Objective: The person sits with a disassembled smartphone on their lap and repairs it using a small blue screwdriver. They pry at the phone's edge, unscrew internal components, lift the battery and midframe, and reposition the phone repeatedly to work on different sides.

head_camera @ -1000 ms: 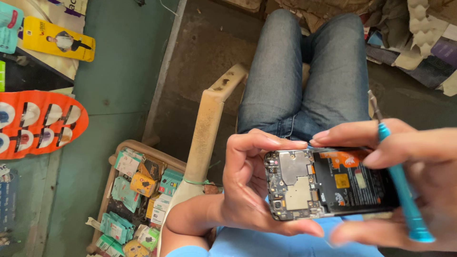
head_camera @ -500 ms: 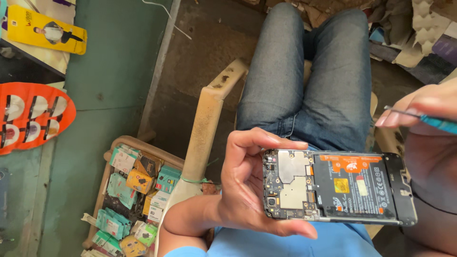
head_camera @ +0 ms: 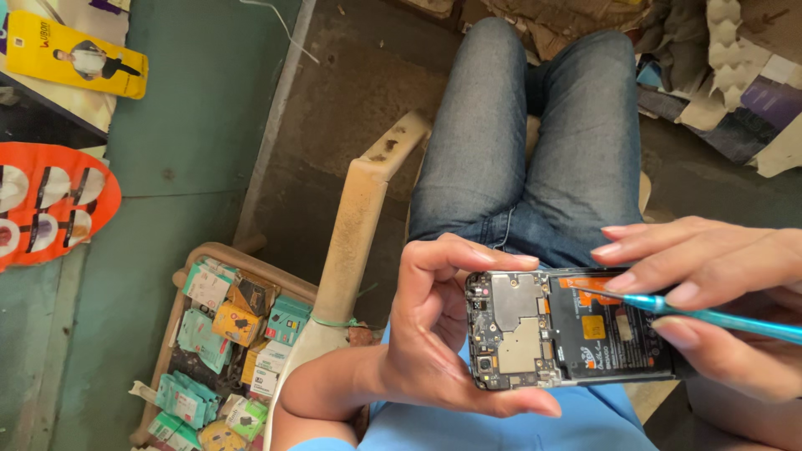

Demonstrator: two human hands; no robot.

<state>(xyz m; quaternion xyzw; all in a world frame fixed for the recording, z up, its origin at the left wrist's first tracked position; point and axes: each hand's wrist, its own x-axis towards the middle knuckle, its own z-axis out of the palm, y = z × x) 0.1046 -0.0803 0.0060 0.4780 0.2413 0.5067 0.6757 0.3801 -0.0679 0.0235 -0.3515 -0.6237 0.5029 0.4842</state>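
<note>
Above the person's lap, the left hand (head_camera: pixel 434 334) is cradling an opened phone (head_camera: pixel 568 330) with its back cover off, so the circuit board and metal shields are showing on the left part and the dark battery with an orange label on the right. The thumb is curling over the top edge of the phone and the fingers are wrapping under its bottom edge, pinching the left end of the phone between them. The phone is lying flat and lengthwise, held over the blue shirt and just in front of the jeans (head_camera: pixel 535 159).

From the right edge of the view, the right hand (head_camera: pixel 710 284) is gripping a slim teal tool (head_camera: pixel 710 313) between the thumb and the first fingers, closed on it much like a pen. The tool is lying nearly level, and its tip is sitting over the upper part of the battery, near the orange label; whether the tip is actually touching the surface cannot be told.

Beside the left forearm, a worn wooden armrest (head_camera: pixel 359 217) is running away from the person. Below it, on the green floor, a basket (head_camera: pixel 192 259) is holding small green and yellow packets. An orange display card (head_camera: pixel 50 213) and a yellow package (head_camera: pixel 75 54) are lying at the far left, well apart from the phone.
</note>
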